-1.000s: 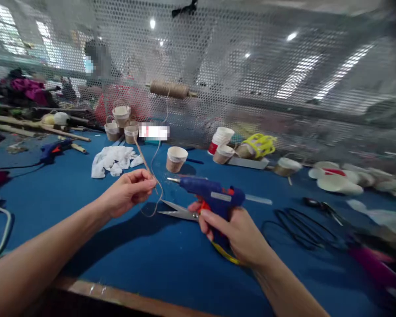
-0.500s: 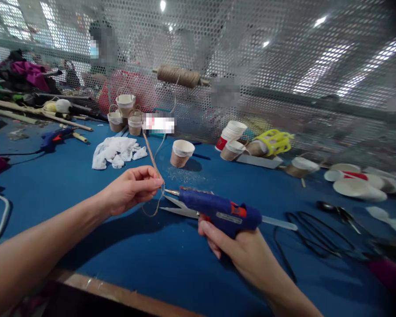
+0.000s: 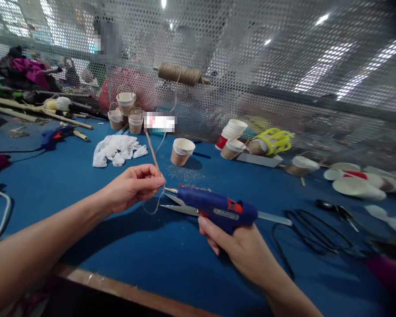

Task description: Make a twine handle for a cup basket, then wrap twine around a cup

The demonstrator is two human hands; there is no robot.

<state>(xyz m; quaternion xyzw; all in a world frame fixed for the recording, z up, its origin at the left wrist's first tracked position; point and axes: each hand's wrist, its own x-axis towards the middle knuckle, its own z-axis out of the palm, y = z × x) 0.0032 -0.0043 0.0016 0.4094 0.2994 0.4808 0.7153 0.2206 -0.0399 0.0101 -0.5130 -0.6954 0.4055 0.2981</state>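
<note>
My left hand (image 3: 137,186) pinches a length of brown twine (image 3: 153,155) between thumb and fingers, and a loose loop of it hangs below. My right hand (image 3: 231,240) is wrapped round the handle of a blue glue gun (image 3: 214,203), with a clear glue stick (image 3: 274,218) out of its back. The gun's metal nozzle is at the twine by my left fingertips; whether it touches cannot be made out. Open scissors blades (image 3: 180,210) show beneath the gun, their handles hidden. Beyond my hands stands a twine-wrapped paper cup (image 3: 182,152) with a white rim.
A twine spool (image 3: 180,74) hangs on the perforated metal screen (image 3: 251,57). White cloth scraps (image 3: 115,149) lie left, near small basket cups (image 3: 126,103). A second glue gun (image 3: 54,136) rests far left. Stacked paper cups (image 3: 232,132) and a black cable (image 3: 313,233) are at right.
The glue gun has shifted slightly left, bringing its nozzle closer to my left fingertips. My left hand still pinches the twine, almost in place.
</note>
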